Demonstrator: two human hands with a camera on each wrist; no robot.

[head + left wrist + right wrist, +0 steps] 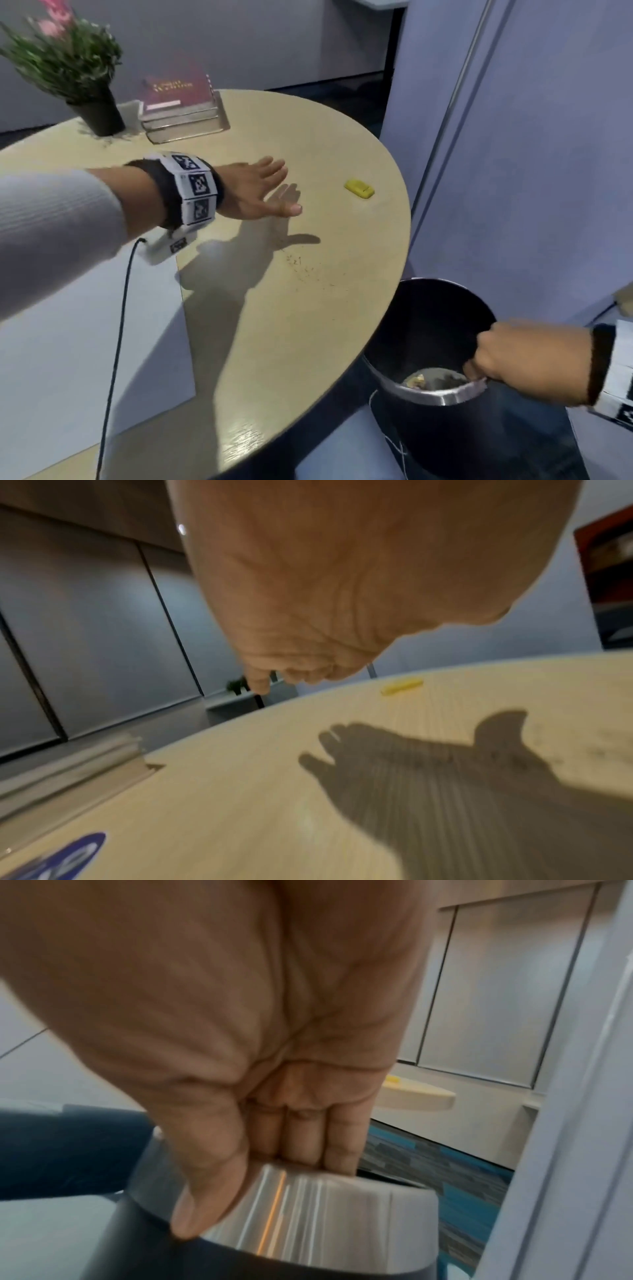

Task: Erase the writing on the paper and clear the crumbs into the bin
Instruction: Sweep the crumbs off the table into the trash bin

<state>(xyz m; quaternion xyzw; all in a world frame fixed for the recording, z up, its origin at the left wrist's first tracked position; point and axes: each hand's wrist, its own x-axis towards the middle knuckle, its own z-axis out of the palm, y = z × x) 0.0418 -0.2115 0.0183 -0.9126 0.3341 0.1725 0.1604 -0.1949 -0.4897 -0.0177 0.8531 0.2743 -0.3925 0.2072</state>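
Note:
My left hand hovers flat above the round wooden table, fingers straight, holding nothing; its palm fills the left wrist view. Fine dark crumbs lie scattered on the table near its right edge, below that hand. A yellow eraser rests farther right. The white paper lies at the table's left, under my forearm. My right hand grips the metal rim of the dark bin, thumb outside, fingers inside. The bin is held just below the table edge beside the crumbs.
A potted plant with pink flowers and a stack of books stand at the table's far side. A grey partition rises close on the right. A black cable crosses the paper. Some litter lies in the bin's bottom.

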